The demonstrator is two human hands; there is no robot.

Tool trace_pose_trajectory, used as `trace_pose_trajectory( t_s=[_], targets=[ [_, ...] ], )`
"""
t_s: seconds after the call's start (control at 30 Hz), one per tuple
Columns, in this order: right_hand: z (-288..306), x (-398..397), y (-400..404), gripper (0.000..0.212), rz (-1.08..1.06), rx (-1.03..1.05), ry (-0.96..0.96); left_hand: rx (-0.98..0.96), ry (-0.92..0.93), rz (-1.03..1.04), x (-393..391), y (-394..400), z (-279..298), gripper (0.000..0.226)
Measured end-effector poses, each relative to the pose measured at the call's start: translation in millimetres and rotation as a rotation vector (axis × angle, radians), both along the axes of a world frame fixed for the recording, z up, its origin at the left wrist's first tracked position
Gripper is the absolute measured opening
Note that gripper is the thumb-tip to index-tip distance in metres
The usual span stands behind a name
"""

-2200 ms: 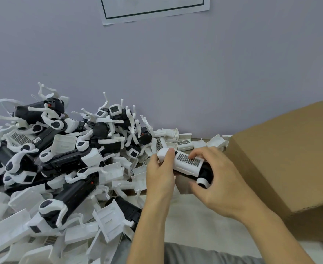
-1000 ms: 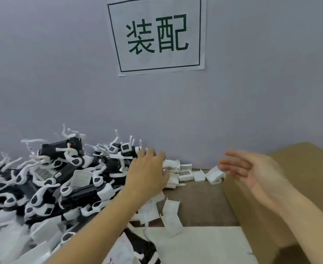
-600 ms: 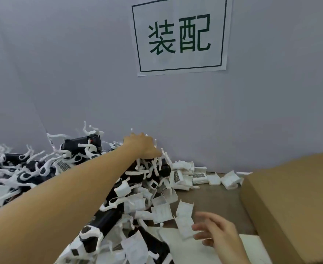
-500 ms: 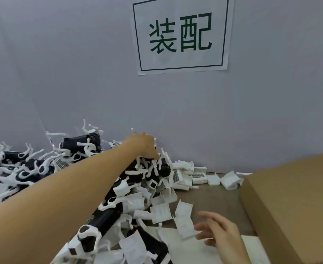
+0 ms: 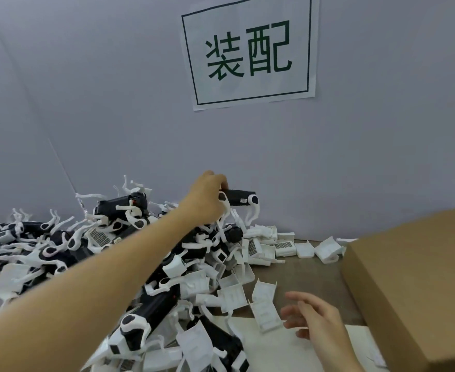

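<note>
Your left hand (image 5: 207,201) grips a black part (image 5: 239,200) mid-frame, your right hand (image 5: 313,319) is loose lower down; the white strap (image 5: 253,216) could snag the pile (image 5: 100,237).

Soft even light, med bright, shadows faint. Wide-angle bend twd edges, esp 9 o'clock. Slight motion blur on right hand (image 5: 318,322), 5 o'clock.

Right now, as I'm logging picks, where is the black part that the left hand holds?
Head view, mid-frame: the left hand grips the black part above the pile, below the wall sign.
</note>
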State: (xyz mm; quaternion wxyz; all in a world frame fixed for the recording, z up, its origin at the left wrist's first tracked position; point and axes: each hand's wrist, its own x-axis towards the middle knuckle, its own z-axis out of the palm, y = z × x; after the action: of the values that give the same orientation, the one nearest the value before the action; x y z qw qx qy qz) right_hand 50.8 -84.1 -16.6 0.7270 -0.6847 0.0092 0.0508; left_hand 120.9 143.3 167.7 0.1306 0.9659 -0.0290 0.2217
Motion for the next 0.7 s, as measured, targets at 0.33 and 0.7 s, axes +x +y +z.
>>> trace_pose_trajectory(
  t_s=[0.33,0.7],
  targets=[
    [1.6,11.0,-9.1,0.027,-0.124,0.242,0.006,-0.567,-0.08,-0.289,-37.9,-71.7,-56.9,0.053],
    [4.7,17.3,-60.5,0.045,0.101,0.211,-0.162,-1.099,0.01,-0.204,-79.6,-115.6,-144.7,0.076]
  ],
)
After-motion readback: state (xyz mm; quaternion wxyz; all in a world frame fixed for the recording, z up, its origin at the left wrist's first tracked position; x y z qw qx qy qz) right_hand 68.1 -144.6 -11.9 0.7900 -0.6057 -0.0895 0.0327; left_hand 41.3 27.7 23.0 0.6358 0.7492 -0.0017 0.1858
